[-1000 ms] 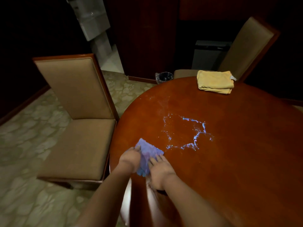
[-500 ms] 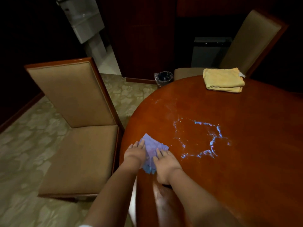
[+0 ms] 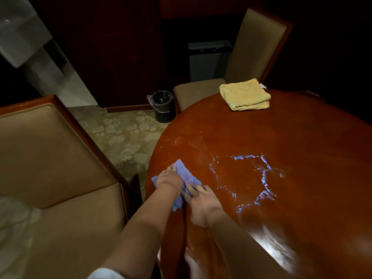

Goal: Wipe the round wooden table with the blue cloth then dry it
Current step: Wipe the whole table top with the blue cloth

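A tan upholstered chair (image 3: 50,162) is being seen at the far left, beside the round wooden desk (image 3: 281,137), with a black waste bin (image 3: 162,106) on the carpet beyond. Near the desk's left edge, the blue cloth (image 3: 184,174) is being pressed flat by the left hand (image 3: 168,179) with fingers laid straight, while the right hand (image 3: 201,200) is being rested on the cloth's near side, fingers likewise extended. Further right, a wet streak (image 3: 261,178) is glinting on the wood, and a folded yellow towel (image 3: 244,94) is lying at the far edge before a second chair (image 3: 257,43).

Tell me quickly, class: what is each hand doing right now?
Left hand: open, pressing flat on the blue cloth.
Right hand: open, fingers on the cloth.
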